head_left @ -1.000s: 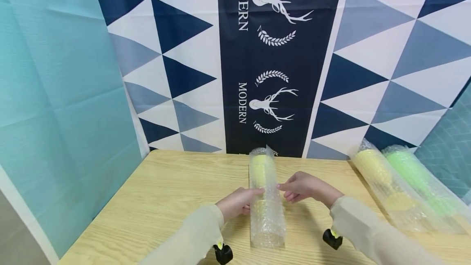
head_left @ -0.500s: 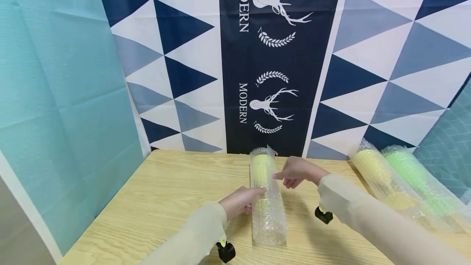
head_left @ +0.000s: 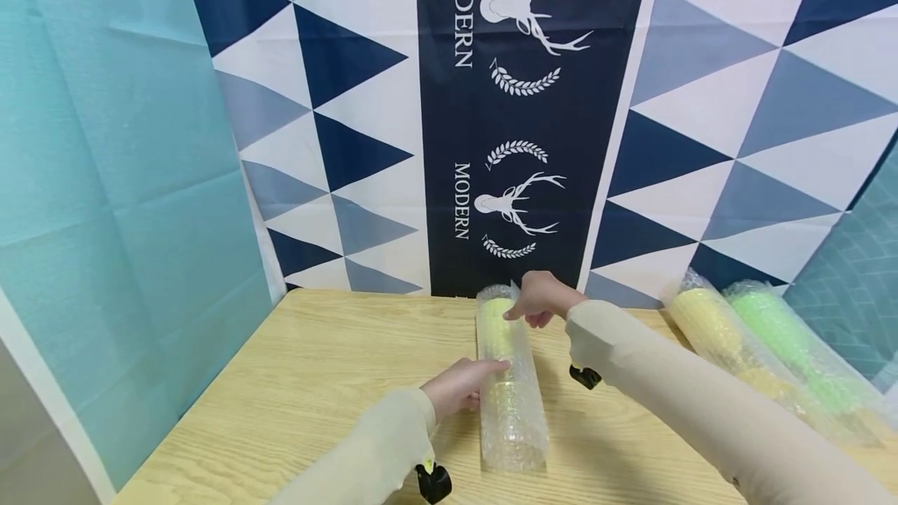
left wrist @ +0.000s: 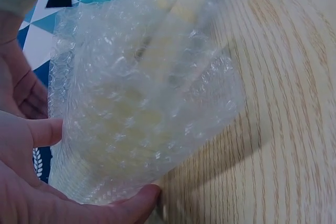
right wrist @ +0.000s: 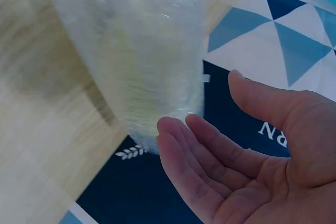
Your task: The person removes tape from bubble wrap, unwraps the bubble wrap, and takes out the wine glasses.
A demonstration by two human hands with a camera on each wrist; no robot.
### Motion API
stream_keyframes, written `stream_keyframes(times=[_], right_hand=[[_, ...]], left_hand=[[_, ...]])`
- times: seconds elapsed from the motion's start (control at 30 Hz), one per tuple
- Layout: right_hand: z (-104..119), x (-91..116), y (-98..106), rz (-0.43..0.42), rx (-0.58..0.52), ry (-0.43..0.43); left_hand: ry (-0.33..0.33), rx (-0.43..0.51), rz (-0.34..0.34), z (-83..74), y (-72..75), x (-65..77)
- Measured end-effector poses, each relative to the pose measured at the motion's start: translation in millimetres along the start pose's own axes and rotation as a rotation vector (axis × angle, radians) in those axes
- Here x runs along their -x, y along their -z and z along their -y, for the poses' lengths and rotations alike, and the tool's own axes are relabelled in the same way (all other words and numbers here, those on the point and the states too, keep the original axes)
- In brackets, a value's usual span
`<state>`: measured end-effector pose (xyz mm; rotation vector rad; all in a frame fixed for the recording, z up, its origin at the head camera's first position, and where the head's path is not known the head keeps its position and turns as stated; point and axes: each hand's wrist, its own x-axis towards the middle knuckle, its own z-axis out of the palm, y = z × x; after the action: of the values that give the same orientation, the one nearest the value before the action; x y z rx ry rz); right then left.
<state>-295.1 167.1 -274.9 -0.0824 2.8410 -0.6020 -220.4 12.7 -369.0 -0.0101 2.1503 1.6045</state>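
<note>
A yellow cylinder bundle in bubble wrap (head_left: pixel 501 404) lies lengthwise on the wooden table in front of me, its far end near the patterned backdrop. My left hand (head_left: pixel 456 390) grips its left side, thumb on top. Thumb and fingers of that left hand (left wrist: pixel 31 198) also press the bubble wrap (left wrist: pixel 121 129) in the left wrist view. At the far end, my right hand (head_left: pixel 542 298) reaches over the roll. In the right wrist view, the right hand (right wrist: pixel 257 177) has thumb and loosely bent fingers apart, fingertips at the wrap's edge; contact is unclear.
Two more bubble-wrapped bundles, one yellow-orange (head_left: pixel 708 326) and one green (head_left: pixel 779 333), lie slanted at the table's right side. The wooden table (head_left: pixel 337 380) meets a triangle-patterned backdrop (head_left: pixel 365 100) behind and a turquoise sheet (head_left: pixel 126 178) on the left.
My right hand has slid from beside the roll's middle, away from me and slightly left, to its far end. The left hand keeps its hold with hardly any movement.
</note>
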Motion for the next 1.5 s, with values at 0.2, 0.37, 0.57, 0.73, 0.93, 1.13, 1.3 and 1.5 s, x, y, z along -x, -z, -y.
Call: stream_keyframes(times=[0.2,0.37,0.57,0.73,0.93,1.13,1.3,1.5], right_hand=[[13,-9,7,-0.028,0.027,0.016],[19,-16,12,-0.033,-0.004,-0.007],[25,-23,15,-0.064,-0.059,-0.036],[29,-28,8,-0.055,-0.028,-0.031],[32,-30,-6,-0.054,-0.066,-0.053],[33,-26,-13,-0.081,-0.061,-0.063],[32,-24,-18,-0.114,0.002,-0.072],[27,-27,-26,-0.173,0.070,-0.062]], left_hand=[[-0.003,-0.027,0.003,-2.3,-0.4,2.7],[0.009,-0.002,-0.031,-1.9,-3.5,2.1],[-0.013,0.020,-0.021,-2.4,-3.9,0.0],[-0.035,0.012,-0.012,-0.5,-2.9,-1.0],[-0.026,-0.035,-0.042,-0.1,-5.6,1.1],[-0.031,-0.026,-0.015,2.1,-8.3,1.3],[-0.021,-0.018,-0.019,2.2,-8.9,0.8],[-0.020,-0.015,-0.027,2.8,-9.1,1.3]])
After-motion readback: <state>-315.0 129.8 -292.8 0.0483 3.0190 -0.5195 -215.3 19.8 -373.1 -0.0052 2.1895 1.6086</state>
